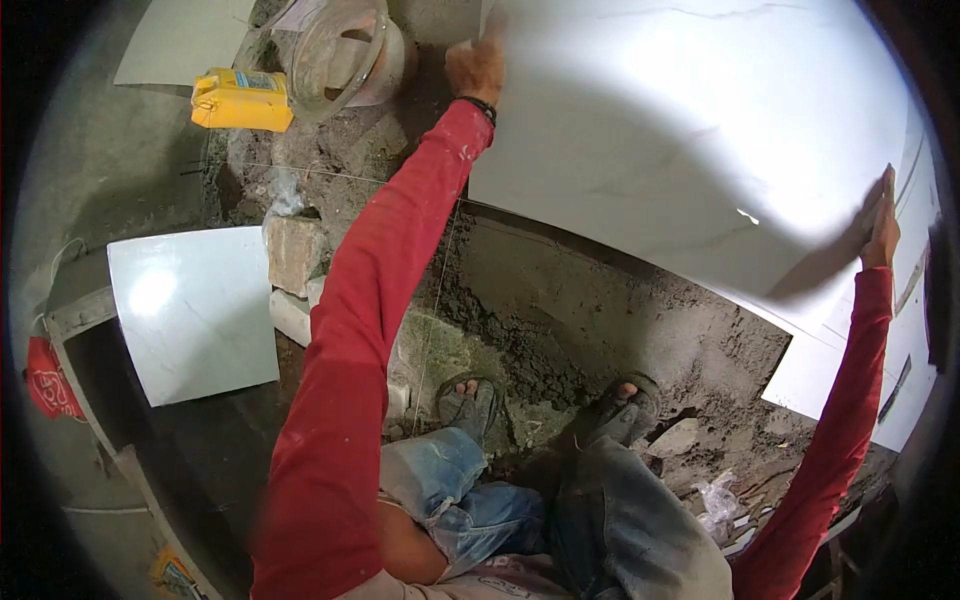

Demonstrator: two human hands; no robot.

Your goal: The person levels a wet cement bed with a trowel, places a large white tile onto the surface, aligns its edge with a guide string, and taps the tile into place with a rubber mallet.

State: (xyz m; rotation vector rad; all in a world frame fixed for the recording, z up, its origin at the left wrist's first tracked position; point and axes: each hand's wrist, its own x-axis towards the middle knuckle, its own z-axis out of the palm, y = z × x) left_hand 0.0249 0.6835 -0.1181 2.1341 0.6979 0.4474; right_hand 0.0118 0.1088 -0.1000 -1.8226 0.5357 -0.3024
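Note:
A large white tile (620, 150) with faint grey veins spans the upper right, over a bed of wet grey mortar (560, 260). My left hand (475, 68) is closed on its left edge, with the fingertips partly hidden in shade. At the opposite edge, my right hand (882, 220) holds the tile's side, its fingers stretched along the rim and casting a shadow across the glossy face. The tile's near edge sits slightly above the mortar, with a dark shadow beneath. A thin string (430, 320) runs along the mortar's left side.
Laid white tiles (905, 400) lie at the right. A smaller white tile (195, 315) leans at the left near stone blocks (295, 255). A yellow jug (240, 100) and a clear bucket (340, 60) stand upper left. Crumpled plastic (718, 500) lies near my feet.

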